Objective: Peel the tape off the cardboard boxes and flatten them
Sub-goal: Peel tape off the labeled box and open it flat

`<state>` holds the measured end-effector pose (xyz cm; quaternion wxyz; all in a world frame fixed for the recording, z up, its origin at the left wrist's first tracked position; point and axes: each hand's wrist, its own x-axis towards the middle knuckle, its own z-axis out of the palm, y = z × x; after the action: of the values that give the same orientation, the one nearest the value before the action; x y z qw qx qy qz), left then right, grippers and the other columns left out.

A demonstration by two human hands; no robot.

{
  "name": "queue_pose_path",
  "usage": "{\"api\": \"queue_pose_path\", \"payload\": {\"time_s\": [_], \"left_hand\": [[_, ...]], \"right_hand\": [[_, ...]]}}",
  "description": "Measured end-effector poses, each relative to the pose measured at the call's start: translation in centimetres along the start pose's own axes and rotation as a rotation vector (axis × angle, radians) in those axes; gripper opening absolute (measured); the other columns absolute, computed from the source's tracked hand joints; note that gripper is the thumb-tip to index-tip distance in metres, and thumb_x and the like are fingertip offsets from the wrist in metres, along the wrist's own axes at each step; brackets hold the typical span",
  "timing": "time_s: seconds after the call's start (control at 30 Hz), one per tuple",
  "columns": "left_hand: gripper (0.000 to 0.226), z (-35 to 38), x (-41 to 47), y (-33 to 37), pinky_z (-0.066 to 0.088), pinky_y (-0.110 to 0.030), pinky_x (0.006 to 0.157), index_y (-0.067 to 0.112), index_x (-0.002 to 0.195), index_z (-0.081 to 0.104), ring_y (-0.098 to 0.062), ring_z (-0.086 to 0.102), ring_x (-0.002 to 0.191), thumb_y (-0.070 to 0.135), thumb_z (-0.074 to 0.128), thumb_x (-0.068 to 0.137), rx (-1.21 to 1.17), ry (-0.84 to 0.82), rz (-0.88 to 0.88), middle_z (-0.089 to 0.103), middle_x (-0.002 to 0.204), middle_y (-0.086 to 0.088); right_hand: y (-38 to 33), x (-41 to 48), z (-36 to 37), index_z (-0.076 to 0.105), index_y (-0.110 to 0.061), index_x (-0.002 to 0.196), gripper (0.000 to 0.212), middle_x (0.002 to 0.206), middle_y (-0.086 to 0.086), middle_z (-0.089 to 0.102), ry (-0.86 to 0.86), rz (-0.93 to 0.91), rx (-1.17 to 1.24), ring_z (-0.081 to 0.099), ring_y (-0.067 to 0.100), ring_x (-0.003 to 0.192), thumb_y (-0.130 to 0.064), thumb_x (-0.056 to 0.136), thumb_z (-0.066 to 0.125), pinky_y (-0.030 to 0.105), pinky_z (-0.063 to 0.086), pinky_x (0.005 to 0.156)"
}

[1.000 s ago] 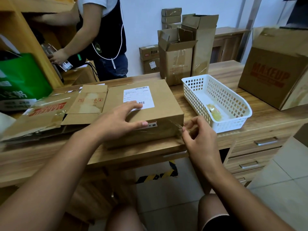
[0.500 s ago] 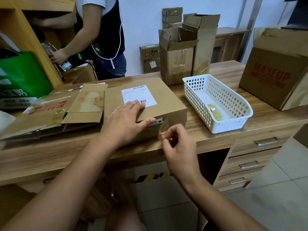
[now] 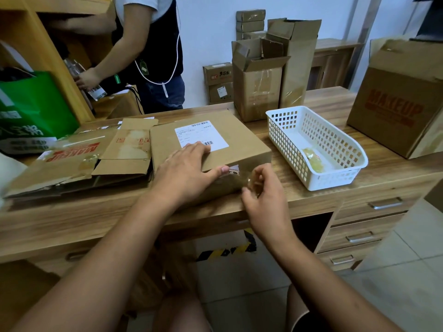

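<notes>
A flat brown cardboard box (image 3: pixel 242 142) with a white shipping label lies on the wooden desk (image 3: pixel 323 195) near its front edge. My left hand (image 3: pixel 189 171) rests flat on the box's top, thumb over the front edge. My right hand (image 3: pixel 263 190) is at the box's front right corner and pinches a strip of clear tape (image 3: pixel 244 177) that still clings to the front face. Flattened boxes (image 3: pixel 79 161) lie to the left of it.
A white plastic basket (image 3: pixel 345 149) holding a wad of tape stands right of the box. Open upright boxes (image 3: pixel 261 80) stand behind, a large MAKEUP box (image 3: pixel 398 109) at far right. Another person (image 3: pixel 153 49) works at the shelf beyond the desk. A green bag (image 3: pixel 31 109) sits at left.
My right hand moved left along the box's front face with the tape, then back toward the right corner. The box has turned slightly; my left hand stays on top.
</notes>
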<state>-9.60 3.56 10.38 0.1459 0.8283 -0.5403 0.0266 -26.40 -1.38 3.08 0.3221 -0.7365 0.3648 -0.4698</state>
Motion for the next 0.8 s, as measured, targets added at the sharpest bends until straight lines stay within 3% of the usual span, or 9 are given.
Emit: {"api": "queue_pose_path", "payload": {"time_s": [0.07,0.23,0.33,0.43,0.53,0.6,0.7,0.8], "left_hand": [[0.071,-0.1,-0.1,0.1,0.04,-0.04,0.097,0.034,0.138,0.044,-0.022,0.048,0.129,0.08,0.045,0.083,0.001,-0.007,-0.004,0.049,0.144,0.008],[0.069,-0.4,0.0,0.2,0.037,-0.038,0.097,0.034,0.14,0.043,-0.021,0.046,0.131,0.076,0.047,0.086,0.003,-0.031,-0.001,0.046,0.148,0.009],[0.066,-0.9,0.3,-0.3,0.031,-0.036,0.109,0.031,0.146,0.04,-0.019,0.037,0.14,0.066,0.052,0.091,-0.065,-0.113,0.032,0.037,0.156,0.007],[0.058,-1.2,0.7,-1.8,0.037,-0.038,0.109,0.035,0.143,0.04,-0.019,0.043,0.135,0.058,0.056,0.092,-0.196,-0.197,0.019,0.039,0.155,0.008],[0.055,-1.2,0.9,-3.3,0.039,-0.041,0.11,0.044,0.137,0.043,-0.016,0.047,0.133,0.064,0.058,0.088,-0.254,-0.227,0.03,0.041,0.153,0.012],[0.058,-1.1,0.8,-3.6,0.037,-0.043,0.113,0.043,0.139,0.044,-0.014,0.043,0.137,0.065,0.058,0.087,-0.272,-0.213,0.053,0.038,0.155,0.016],[0.054,-0.7,0.5,-3.3,0.034,-0.043,0.115,0.038,0.141,0.046,-0.011,0.037,0.141,0.057,0.059,0.092,-0.277,-0.153,0.068,0.035,0.157,0.018],[0.051,-0.7,0.1,-2.6,0.038,-0.042,0.111,0.035,0.138,0.049,-0.012,0.041,0.137,0.055,0.059,0.093,-0.282,-0.103,0.063,0.042,0.152,0.015]], "right_hand": [[0.1,0.6,-0.2,0.046,-0.025,0.096,0.031,0.093,0.001,0.053,0.033,0.031,0.002,0.056,0.023,0.086,0.0,0.085,0.062,0.045,0.051,0.081],[0.5,1.8,-0.2,0.059,-0.017,0.105,0.024,0.115,0.0,0.04,0.045,0.041,-0.025,0.059,0.014,0.095,0.002,0.089,0.06,0.023,0.05,0.087],[1.4,1.5,-0.2,0.063,-0.015,0.112,0.024,0.113,-0.004,0.048,0.06,0.005,-0.044,0.057,0.016,0.101,-0.001,0.094,0.056,0.025,0.049,0.09],[2.1,1.0,-0.3,0.068,-0.016,0.117,0.032,0.11,-0.007,0.059,0.108,-0.066,-0.16,0.047,0.018,0.112,0.0,0.093,0.056,0.029,0.043,0.097],[2.6,1.2,-0.4,0.068,-0.016,0.118,0.026,0.109,-0.011,0.06,0.092,-0.117,-0.131,0.058,0.015,0.107,-0.008,0.093,0.065,0.037,0.053,0.094],[2.5,0.9,-0.1,0.063,-0.017,0.12,0.033,0.111,-0.011,0.057,0.054,-0.11,-0.091,0.061,0.011,0.104,-0.019,0.089,0.075,0.032,0.055,0.092],[2.2,0.6,0.7,0.057,-0.017,0.12,0.047,0.111,-0.009,0.052,0.061,-0.075,-0.088,0.052,0.005,0.104,-0.023,0.081,0.084,0.017,0.045,0.092],[2.0,1.4,1.0,0.058,-0.013,0.112,0.034,0.105,-0.004,0.055,0.115,-0.049,-0.082,0.052,0.007,0.095,-0.016,0.085,0.079,0.024,0.048,0.086]]}}
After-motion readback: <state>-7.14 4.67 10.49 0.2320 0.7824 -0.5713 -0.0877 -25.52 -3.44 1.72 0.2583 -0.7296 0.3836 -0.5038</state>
